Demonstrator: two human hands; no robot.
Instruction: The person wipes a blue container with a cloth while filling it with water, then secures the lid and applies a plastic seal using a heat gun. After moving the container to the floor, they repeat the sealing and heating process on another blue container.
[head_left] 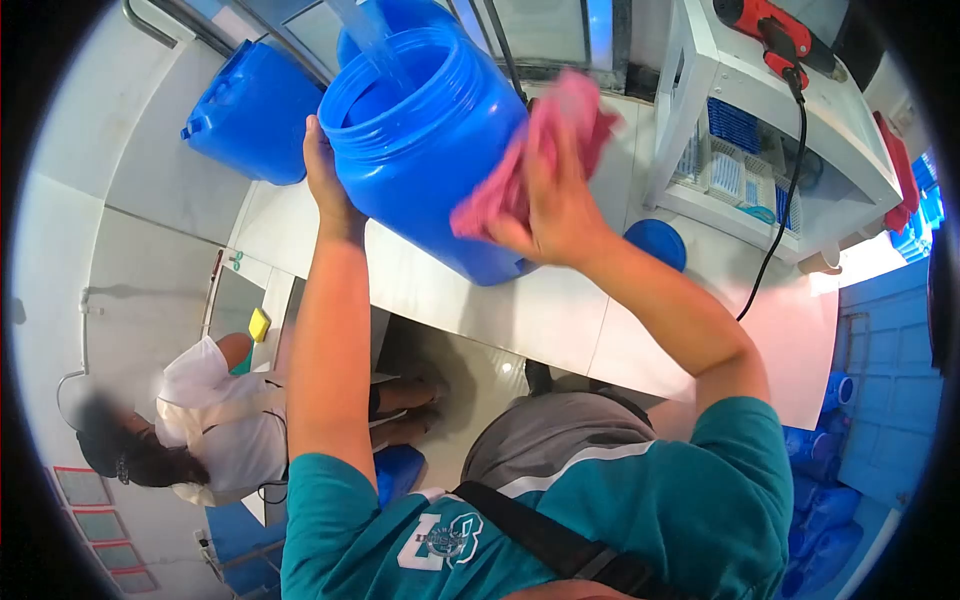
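- My left hand (pixel 329 184), fingers extended, braces the blue drum (pixel 425 190) at nine o'clock
- My right hand (pixel 560 215) bunches soft pink cloth (pixel 497 196), three o'clock
- Drum looks stiff, slippery; grip its neck (pixel 425 118)

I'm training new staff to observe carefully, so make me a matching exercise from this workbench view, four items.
Things:
1. Pink cloth
2. Round blue lid
3. Red and black tool
4. Large blue container

Places or states:
A. Lying on top of the white cabinet
B. Mouth open, left hand against its side
C. Held in the right hand
D. On the counter, near the cabinet's base

Right pairs: 1-C, 2-D, 3-A, 4-B
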